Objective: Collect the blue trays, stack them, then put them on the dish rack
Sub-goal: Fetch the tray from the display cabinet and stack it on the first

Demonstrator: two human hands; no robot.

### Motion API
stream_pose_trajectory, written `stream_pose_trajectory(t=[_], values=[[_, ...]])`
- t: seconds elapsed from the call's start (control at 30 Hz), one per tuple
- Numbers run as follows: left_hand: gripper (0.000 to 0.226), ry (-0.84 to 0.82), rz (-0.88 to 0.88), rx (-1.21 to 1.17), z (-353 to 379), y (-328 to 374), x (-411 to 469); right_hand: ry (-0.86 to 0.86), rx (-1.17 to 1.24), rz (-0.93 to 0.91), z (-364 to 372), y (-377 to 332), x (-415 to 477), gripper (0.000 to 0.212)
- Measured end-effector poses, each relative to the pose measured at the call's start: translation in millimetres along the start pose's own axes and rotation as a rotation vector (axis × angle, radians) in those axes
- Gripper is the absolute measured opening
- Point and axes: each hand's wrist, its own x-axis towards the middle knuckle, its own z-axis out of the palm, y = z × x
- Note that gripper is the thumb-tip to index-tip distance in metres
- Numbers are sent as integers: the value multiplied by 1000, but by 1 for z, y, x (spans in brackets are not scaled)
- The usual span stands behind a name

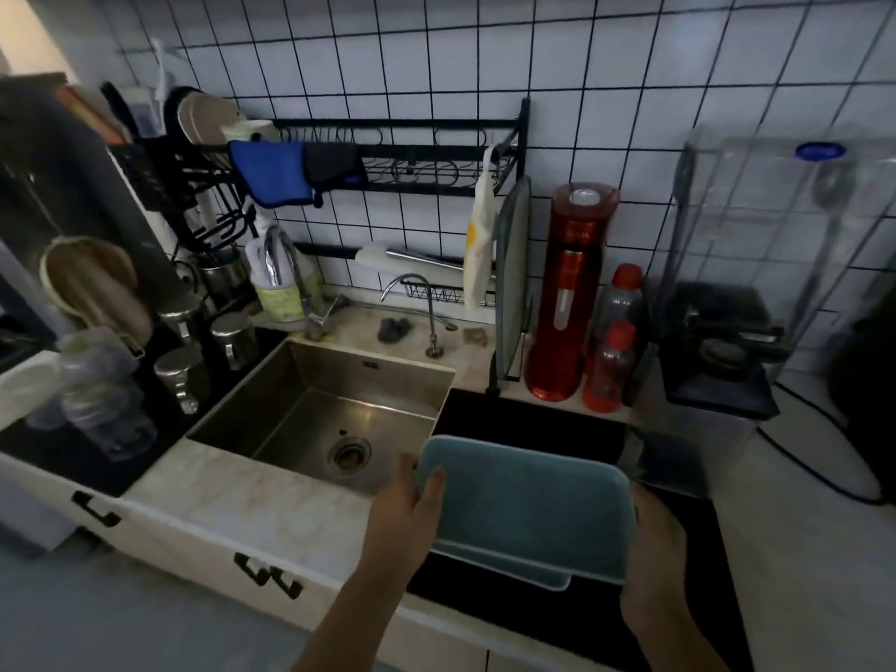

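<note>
- Presently the blue trays (528, 511) are held as a stack of two, the upper one turned underside-up and slightly offset, so that a pale rim of the lower tray shows along the near edge.
- The stack is carried above the black surface (533, 424) to the right of the sink (320, 409), well apart from the dish rack (412, 162) mounted on the tiled wall above the taps.
- The left hand (412, 506) is closed on the left edge of the stack, with the thumb laid over the top face and the fingers hidden beneath.
- The right hand (659, 540) is wrapped around the right edge; its fingers cannot be seen, so the exact hold underneath cannot be told.
- Collecting and stacking are judged to be done, or very nearly so; the step in hand appears to be the carry towards the rack.
- A lift up and away from the body is called for next, over the sink and past the curved tap (422, 303).
- The left part of the rack is taken up by plates (203, 114) and a blue cloth (271, 172), so the open wire section to the right seems the likelier place.
- The offset between the two trays may need to be squared first, lest the upper one slide when the stack is tilted.
</note>
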Motion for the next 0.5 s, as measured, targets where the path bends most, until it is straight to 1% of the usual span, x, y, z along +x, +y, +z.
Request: stream_pose_trajectory(t=[0.13, 0.23, 0.33, 0.5], values=[[37, -36, -97, -4, 20, -21, 19, 3, -20, 45, 18, 29, 18, 36], [35, -51, -174, -43, 30, -38, 34, -12, -95, 100, 34, 49, 28, 39], [39, -81, -254, -67, 37, -58, 49, -26, -126, 174, 48, 69, 35, 45], [46, -90, -296, -31, 52, -87, 67, -8, -141, 210, 60, 95, 43, 53]])
